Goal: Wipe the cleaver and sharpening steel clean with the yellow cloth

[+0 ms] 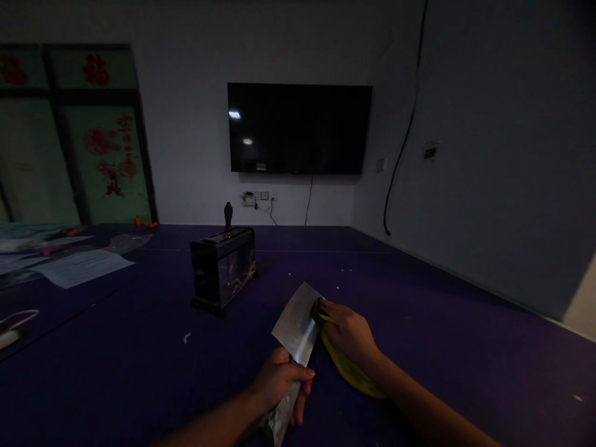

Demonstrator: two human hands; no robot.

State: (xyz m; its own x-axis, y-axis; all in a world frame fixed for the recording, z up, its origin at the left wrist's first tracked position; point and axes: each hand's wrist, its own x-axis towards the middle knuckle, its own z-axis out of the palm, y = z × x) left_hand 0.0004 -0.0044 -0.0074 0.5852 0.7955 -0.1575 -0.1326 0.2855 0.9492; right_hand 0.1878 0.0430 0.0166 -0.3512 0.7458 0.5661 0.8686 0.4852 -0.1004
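Left fingers (300,372) around cleaver handle (285,410), right fingers (329,308) over yellow cloth (347,366)

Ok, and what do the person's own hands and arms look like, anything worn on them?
The left hand and right hand are both ungloved. The left forearm and right forearm show no sleeves, watch or bracelet. Dim light hides finer markings.

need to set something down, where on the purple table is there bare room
Widest patch: right, between the yellow cloth and right-hand wall, bar white specks. Another: left of the cleaver, before the black holder, with one white scrap. Crowded: far left, under papers and clear plastic.
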